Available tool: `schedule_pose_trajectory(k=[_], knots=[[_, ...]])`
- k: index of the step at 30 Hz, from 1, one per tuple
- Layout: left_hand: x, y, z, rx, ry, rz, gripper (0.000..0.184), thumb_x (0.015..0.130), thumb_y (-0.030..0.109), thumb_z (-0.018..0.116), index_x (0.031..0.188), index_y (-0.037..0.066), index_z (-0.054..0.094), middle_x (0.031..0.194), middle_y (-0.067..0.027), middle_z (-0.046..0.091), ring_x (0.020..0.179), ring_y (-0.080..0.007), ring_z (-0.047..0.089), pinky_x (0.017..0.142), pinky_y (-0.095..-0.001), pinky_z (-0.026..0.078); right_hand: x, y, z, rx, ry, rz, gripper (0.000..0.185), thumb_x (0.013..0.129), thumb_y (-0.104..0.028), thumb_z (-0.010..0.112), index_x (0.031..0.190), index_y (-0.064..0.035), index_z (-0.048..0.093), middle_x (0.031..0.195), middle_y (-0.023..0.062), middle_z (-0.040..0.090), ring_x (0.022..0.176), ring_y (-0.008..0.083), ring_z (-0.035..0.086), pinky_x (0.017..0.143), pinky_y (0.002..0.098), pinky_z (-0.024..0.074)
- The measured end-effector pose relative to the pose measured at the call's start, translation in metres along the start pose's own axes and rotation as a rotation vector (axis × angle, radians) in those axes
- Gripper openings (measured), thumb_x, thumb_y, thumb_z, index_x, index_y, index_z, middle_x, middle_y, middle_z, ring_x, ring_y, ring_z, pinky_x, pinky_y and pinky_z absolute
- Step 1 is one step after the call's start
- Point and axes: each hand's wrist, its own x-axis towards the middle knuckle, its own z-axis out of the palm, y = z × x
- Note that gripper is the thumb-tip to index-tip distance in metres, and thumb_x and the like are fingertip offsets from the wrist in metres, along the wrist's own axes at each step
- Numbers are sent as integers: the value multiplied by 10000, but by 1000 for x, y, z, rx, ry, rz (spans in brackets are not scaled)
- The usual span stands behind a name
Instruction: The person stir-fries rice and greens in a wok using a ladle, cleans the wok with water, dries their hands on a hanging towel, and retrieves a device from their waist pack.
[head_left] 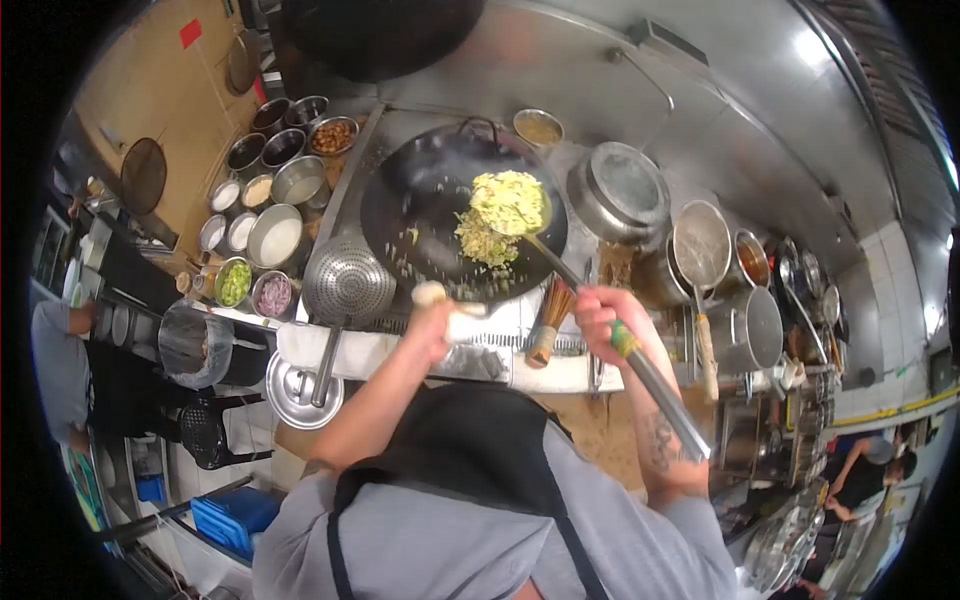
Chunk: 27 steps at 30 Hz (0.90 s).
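Observation:
My left hand [432, 325] is closed around a white cloth [466, 324] at the near edge of the large black wok [400, 200]. In my right hand [605, 318] is the long metal handle of a ladle [556, 262], which reaches over the wok's right side. Yellow-green chopped food [507, 203] is heaped in the ladle's bowl. Just below it, more chopped food [484, 243] lies in the wok, with small bits scattered to the left. A bamboo brush [548, 325] rests between my two hands on the stove's front edge.
Left of the wok are a perforated strainer [348, 281] and several bowls of ingredients, including chopped onion [272, 296]. A lidded pot [620, 190] and a fine strainer [702, 245] stand on the right. Other people [60, 350] are at both far sides.

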Motion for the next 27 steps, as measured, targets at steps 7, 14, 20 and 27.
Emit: schedule_pose_trajectory(k=[7,14,20,27], knots=[[-1,9,14,-72,-130,42,262,892,88,477,1073,-87,549,1068,-240,638,972,-327,665,853,-439,567,-29,5,10,-77,32,-157,282,954,-90,449,1226,-58,515,670,-41,454,457,25,412,350,203,337],[-35,-16,31,124,-125,396,294,839,-29,518,1132,-35,534,1052,-195,641,920,-306,678,807,-443,584,-34,3,-3,-109,45,-136,284,952,-81,441,1222,-102,526,654,-33,437,452,38,402,354,223,339],[0,34,28,-27,-20,260,241,806,-60,491,1038,-65,554,968,-185,631,839,-296,675,734,-404,579,-44,-1,-6,-180,176,-76,116,946,-82,445,1035,-74,520,652,-21,438,456,45,410,369,229,351],[35,21,-45,1019,437,1019,482,740,33,644,1185,-39,474,1043,-178,589,964,-311,606,856,-395,482,8,-30,-36,-487,336,18,173,912,-78,455,740,-63,467,621,-15,445,473,53,445,383,235,379]])
